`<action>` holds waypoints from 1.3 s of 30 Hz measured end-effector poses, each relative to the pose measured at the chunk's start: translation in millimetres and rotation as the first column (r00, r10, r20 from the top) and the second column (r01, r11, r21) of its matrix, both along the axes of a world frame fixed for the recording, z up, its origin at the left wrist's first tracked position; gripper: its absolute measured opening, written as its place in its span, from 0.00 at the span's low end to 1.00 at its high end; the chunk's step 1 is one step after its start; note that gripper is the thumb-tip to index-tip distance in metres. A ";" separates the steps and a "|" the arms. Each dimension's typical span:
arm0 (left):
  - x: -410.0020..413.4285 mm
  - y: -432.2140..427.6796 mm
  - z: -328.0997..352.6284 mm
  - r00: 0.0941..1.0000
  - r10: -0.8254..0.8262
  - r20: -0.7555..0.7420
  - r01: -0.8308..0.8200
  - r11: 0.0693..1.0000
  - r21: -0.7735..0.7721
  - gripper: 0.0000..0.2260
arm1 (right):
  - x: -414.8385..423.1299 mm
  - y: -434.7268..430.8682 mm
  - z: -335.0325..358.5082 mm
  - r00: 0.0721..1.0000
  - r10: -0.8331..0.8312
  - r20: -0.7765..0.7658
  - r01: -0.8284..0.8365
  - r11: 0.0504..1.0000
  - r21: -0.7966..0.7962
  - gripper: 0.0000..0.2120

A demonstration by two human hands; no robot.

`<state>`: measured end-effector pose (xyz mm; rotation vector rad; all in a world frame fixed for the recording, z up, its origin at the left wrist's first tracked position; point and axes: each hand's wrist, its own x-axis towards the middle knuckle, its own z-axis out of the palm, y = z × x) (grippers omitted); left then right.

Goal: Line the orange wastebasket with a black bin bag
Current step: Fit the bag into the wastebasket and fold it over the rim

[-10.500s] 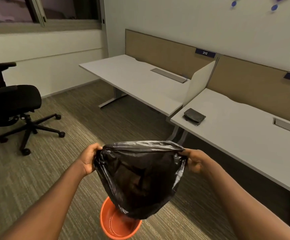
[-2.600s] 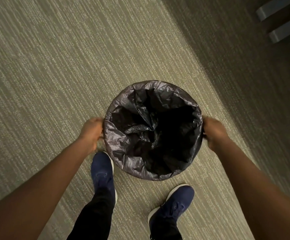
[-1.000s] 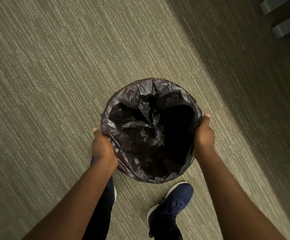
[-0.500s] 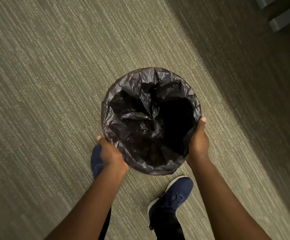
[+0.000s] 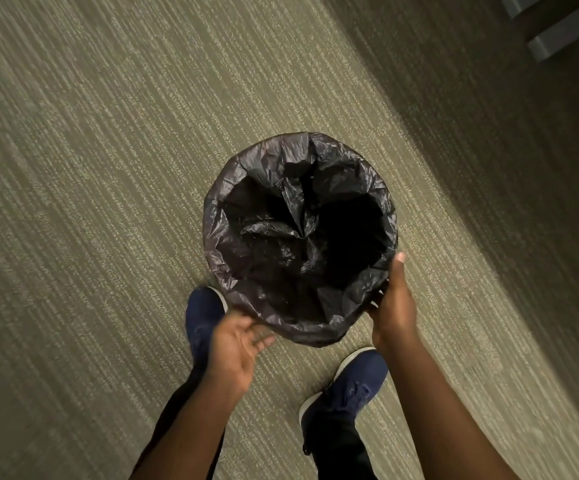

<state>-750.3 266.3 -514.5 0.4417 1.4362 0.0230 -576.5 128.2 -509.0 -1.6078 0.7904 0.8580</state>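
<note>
The black bin bag (image 5: 274, 251) fills the round wastebasket on the carpet, its top folded over the rim all the way round, so no orange shows. The bag's inside is crumpled and dark. My right hand (image 5: 390, 306) grips the bagged rim at its near right side, thumb up along the edge. My left hand (image 5: 237, 337) hovers just off the near left of the rim, palm turned up, fingers apart, holding nothing.
Striped olive carpet (image 5: 90, 168) lies all around the basket. My two navy shoes stand close behind it, the left shoe (image 5: 203, 317) and the right shoe (image 5: 350, 386). Grey desk feet (image 5: 558, 32) sit at the top right, in shadow.
My left hand has let go of the basket's rim and pulled back, opening palm-up. My right hand still holds the rim. The basket has stayed in about the same spot.
</note>
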 end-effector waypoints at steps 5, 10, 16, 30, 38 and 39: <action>-10.8 -16.4 -7.6 0.885 -0.464 0.048 0.465 0.885 -0.016 0.13 | -12.6 -8.5 -3.5 0.979 0.203 0.016 -0.202 0.979 -0.024 0.22; 4.5 -2.6 -16.2 0.768 -0.507 -0.390 0.595 0.791 0.143 0.04 | -13.0 -6.6 -13.2 0.949 0.309 0.065 -0.304 0.950 -0.073 0.15; 19.1 13.7 -17.6 0.976 0.098 -0.195 -0.101 0.995 -0.002 0.11 | -8.5 -2.1 -14.8 0.972 0.233 -0.019 -0.233 0.971 -0.044 0.11; 25.5 19.4 7.5 0.978 0.203 0.043 -0.199 0.976 -0.089 0.32 | -15.2 9.1 -19.2 0.895 -0.384 -0.226 0.429 0.881 0.200 0.20; 53.4 44.3 33.6 0.996 -0.018 -0.084 0.045 0.944 0.327 0.07 | 0.7 8.8 10.8 0.857 -0.453 -0.245 0.510 0.815 0.277 0.10; 59.5 47.3 40.3 0.998 -0.038 -0.052 0.053 0.949 0.312 0.05 | 2.7 7.5 17.9 0.863 -0.445 -0.239 0.500 0.821 0.275 0.09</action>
